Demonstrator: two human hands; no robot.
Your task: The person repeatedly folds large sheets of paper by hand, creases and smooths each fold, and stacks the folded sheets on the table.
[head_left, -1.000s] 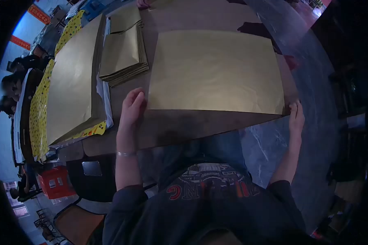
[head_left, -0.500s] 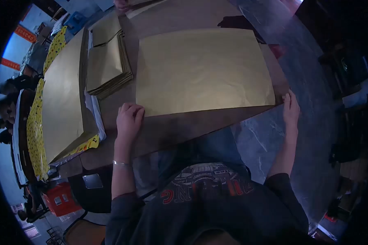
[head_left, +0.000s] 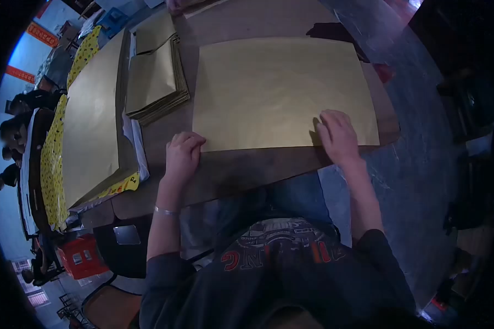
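A large golden-brown sheet of paper [head_left: 269, 82] lies flat on the brown table. My left hand [head_left: 184, 155] is at its lower-left corner, with thumb and fingers closed on the edge there. Over the sheet's lower right part is my right hand [head_left: 337, 134], fingers slightly bent and thumb apart, with nothing visible in it. A dark shadow falls on the paper beside that thumb. To the left of the sheet rests a stack of folded brown paper [head_left: 153, 82], with another folded piece [head_left: 152, 30] behind it.
Further left, a big brown sheet [head_left: 93, 115] lies over yellow patterned material [head_left: 54, 164]. The table edge [head_left: 247, 189] runs in front of my body. A red crate [head_left: 82, 256] and a chair [head_left: 112, 307] stand at lower left. Several people are at far left.
My right hand has moved left from beside the table's right corner to over the sheet. My left hand stays at the lower-left corner. The view has shifted slightly.
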